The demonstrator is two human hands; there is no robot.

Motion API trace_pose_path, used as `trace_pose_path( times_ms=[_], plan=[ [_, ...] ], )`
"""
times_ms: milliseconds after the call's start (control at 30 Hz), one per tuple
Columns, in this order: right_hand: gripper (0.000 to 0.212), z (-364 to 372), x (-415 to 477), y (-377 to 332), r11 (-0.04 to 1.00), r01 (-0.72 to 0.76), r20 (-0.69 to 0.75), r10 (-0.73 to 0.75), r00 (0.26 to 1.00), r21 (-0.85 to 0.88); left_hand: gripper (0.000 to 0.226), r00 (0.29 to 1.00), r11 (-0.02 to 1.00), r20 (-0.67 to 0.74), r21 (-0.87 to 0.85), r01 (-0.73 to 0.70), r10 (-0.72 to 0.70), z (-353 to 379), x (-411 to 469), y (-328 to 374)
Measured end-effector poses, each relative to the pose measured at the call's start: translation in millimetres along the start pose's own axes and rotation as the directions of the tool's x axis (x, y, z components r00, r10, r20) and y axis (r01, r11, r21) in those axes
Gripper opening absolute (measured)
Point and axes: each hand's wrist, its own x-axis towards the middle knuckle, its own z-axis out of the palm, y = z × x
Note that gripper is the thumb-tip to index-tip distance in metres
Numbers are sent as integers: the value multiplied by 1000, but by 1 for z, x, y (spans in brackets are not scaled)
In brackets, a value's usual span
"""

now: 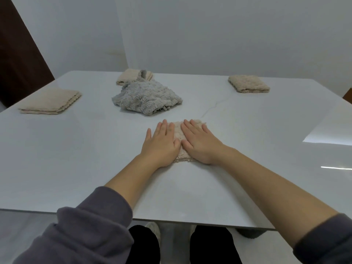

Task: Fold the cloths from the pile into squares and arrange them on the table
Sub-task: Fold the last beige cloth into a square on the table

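Beige, nubbly terry makes up the cloth (177, 131) under both hands, near the middle of the white glossy bench (76, 149). It lies flat, folded to a small, roughly square pad. The part that shows runs away from the person and leans slightly right, with a frayed far corner poking out past the right fingertips. How far it reaches sideways cannot be told, since the palms cover it.

The left hand (162, 143) lies flat on the cloth's left half, fingers straight and close together, thumb splayed out onto the bare bench. The right hand (200, 141) presses flat on the right half, fingers straight and a little fanned. Neither hand grips anything.

Beyond them sits a rumpled grey cloth (146, 98), fluffy and bumpy, in a loose heap. Just behind it, touching, is a folded cream cloth (126, 77). A smoother folded beige cloth (49, 101) lies at the left, its stacked scalloped edges facing right. A knobbly folded tan cloth (248, 83) sits at the far right, well apart. Dark grey fleece sleeves (91, 225) are pushed up both forearms.
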Motion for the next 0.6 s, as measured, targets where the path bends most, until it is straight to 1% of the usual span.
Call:
trace_pose_path(
  times_ms=[67, 100, 133, 167, 200, 233, 267, 300, 333, 367, 400, 467, 533, 600],
  plan=[
    [57, -6, -4, -2, 986, -32, -49, 40, 998, 162, 60, 986, 979, -109, -174, 105, -125, -9, -6, 2],
    [54, -8, -6, -2, 961, -44, -97, 73, 993, 273, 59, 963, 942, -164, -298, 157, -213, -14, -7, 0],
    [51, -10, -9, -2, 922, -55, -138, 116, 984, 382, 61, 938, 883, -170, -421, 208, -302, -20, -6, -3],
    [50, -11, -11, -1, 878, -65, -162, 160, 974, 475, 64, 914, 799, -120, -538, 269, -389, -25, -2, -6],
    [52, -10, -12, 0, 841, -74, -170, 194, 966, 536, 65, 893, 700, -32, -633, 329, -449, -31, 2, -9],
    [55, -8, -12, 2, 820, -83, -170, 215, 962, 566, 60, 881, 618, 67, -689, 380, -468, -36, 5, -9],
    [56, -6, -12, 3, 813, -90, -172, 228, 958, 575, 48, 879, 573, 145, -708, 412, -453, -41, 7, -10],
    [57, -3, -11, 5, 811, -94, -177, 236, 955, 578, 33, 879, 572, 201, -693, 439, -432, -44, 7, -7],
    [58, -3, -11, 7, 805, -91, -189, 245, 951, 586, 22, 878, 595, 226, -662, 456, -421, -46, 5, -4],
    [59, -4, -10, 9, 790, -85, -206, 260, 943, 607, 19, 884, 610, 220, -654, 447, -412, -47, 5, -2],
    [60, -5, -10, 11, 766, -74, -227, 279, 933, 638, 17, 899, 601, 202, -684, 413, -389, -46, 6, 0],
    [61, -9, -11, 15, 668, -38, -255, 335, 907, 743, 10, 937, 510, 143, -807, 297, -320, -43, 9, 3],
    [63, -15, -10, 19, 488, -26, -205, 413, 887, 872, 20, 956, 371, 95, -907, 198, -278, -42, 9, 9],
    [61, -18, -6, 31, 295, -45, -103, 465, 879, 954, 27, 966, 288, 61, -948, 135, -251, -41, 11, 18]
  ],
)
